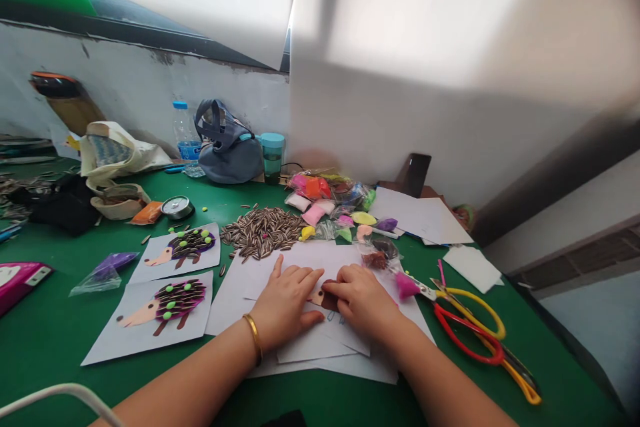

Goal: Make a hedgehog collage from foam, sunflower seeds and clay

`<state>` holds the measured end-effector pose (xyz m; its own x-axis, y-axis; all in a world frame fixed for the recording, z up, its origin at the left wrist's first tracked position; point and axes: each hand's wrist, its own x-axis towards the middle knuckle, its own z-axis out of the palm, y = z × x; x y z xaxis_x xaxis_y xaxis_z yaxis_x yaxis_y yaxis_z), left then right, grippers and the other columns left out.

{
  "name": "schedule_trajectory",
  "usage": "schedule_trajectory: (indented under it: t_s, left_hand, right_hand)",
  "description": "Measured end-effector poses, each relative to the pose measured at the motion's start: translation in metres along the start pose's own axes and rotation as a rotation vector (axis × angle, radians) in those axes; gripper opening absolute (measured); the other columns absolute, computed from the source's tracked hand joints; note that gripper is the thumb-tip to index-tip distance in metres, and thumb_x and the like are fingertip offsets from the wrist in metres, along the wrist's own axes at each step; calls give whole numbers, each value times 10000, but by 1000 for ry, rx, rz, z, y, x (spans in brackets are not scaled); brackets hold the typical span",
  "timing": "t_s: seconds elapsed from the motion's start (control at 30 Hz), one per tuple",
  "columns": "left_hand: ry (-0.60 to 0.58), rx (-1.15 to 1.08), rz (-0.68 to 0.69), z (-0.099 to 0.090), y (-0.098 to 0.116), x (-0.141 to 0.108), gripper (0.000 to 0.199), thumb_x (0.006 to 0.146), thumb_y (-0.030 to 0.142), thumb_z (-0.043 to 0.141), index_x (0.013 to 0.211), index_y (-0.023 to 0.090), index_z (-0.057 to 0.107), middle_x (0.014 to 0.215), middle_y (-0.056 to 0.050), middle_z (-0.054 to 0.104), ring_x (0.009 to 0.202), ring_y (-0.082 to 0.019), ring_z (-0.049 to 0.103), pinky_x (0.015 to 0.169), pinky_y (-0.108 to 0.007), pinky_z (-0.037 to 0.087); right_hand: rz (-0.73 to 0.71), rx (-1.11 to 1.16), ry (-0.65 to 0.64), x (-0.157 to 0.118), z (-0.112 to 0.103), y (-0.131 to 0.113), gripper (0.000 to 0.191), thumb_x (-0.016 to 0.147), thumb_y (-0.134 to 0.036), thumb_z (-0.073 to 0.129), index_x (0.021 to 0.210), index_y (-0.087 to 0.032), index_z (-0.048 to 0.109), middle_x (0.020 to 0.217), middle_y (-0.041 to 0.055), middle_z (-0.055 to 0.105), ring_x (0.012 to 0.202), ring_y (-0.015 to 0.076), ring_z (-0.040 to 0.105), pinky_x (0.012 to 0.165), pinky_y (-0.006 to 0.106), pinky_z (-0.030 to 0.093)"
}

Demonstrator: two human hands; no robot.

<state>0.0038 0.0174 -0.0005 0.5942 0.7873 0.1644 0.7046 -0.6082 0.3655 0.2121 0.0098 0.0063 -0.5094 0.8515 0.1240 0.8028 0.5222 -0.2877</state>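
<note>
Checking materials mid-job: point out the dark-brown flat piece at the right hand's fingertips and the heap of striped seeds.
Dark-brown flat piece [329, 301], head view: its uncovered surface.
Heap of striped seeds [261, 225], head view: near its middle.

I can pass along the green bench's [560, 360] right edge; scissors with red and yellow loop handles [473, 326] bar the way to the right hand [364, 301]. A heap of striped seeds [265, 230] obstructs the far side, a white cable [70, 389] the near left corner.
</note>
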Motion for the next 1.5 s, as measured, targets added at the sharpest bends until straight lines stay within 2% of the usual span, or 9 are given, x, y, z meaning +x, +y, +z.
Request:
schedule_trajectory:
  t_s: [0.23,0.4,0.57,0.67,0.83,0.93,1.07,1.27,1.5]
  left_hand:
    - [-7,8,-5,0,1,-1,703,743,433,749,1360,260,459,1248,-59,617,1147,-287,531,1145,-623,66]
    - [-7,7,-10,0,0,1,713,737,435,754,1361,259,457,1237,-49,621,1140,-281,531,1146,-624,61]
    - [-4,7,-10,-1,1,0,689,758,437,732,1364,259,458,1239,-57,619,1145,-281,530,1144,-625,63]
    - [-8,3,-7,-2,2,-1,682,760,432,730,1361,256,460,1243,-59,619,1146,-283,530,1144,-628,61]
    - [-9,5,-6,-2,2,-1,698,748,426,746,1361,256,460,1246,-58,617,1134,-284,536,1144,-631,53]
    - [-2,-1,-8,-2,1,-1,692,750,419,746,1362,266,461,1244,-57,616,1137,-281,535,1147,-629,55]
    - [-3,-1,-7,-1,2,-1,681,755,405,743,1360,265,463,1253,-65,610,1152,-287,527,1143,-642,52]
    - [-3,1,-16,-1,1,0,703,740,413,762,1358,251,469,1266,-84,597,1166,-293,524,1132,-651,114]
    - [15,42,31,-9,-3,0,387,835,401,665,1184,248,598,1165,-58,632,1115,-254,558,1151,-612,87]
  right_hand:
    - [-12,-12,22,1,6,0,192,859,-152,593,949,-262,722,887,39,590,867,191,488,768,318,342]
    - [14,15,60,1,3,3,318,826,-80,578,1039,-272,716,913,41,585,874,186,496,791,316,356]
    - [1,7,23,1,7,1,190,886,-195,589,990,-275,726,901,40,577,867,186,495,775,313,352]
    - [2,22,32,1,6,3,219,885,-189,577,1021,-288,718,906,38,575,866,188,502,781,316,361]
    - [171,27,123,0,-4,16,340,852,-100,506,1133,-229,648,1020,63,615,978,210,538,854,323,389]
    - [275,19,60,-1,-7,22,217,880,-138,491,1017,-193,650,1011,73,655,982,210,572,851,313,395]
    - [322,68,-37,0,-8,21,162,879,-174,500,924,-200,653,941,53,692,880,196,612,738,290,389]
    - [358,286,-25,-1,-10,25,194,872,-179,474,932,-224,653,932,20,708,873,180,626,721,271,412]
    - [339,342,32,0,-5,30,212,879,-186,462,934,-221,664,985,23,705,926,185,624,797,290,447]
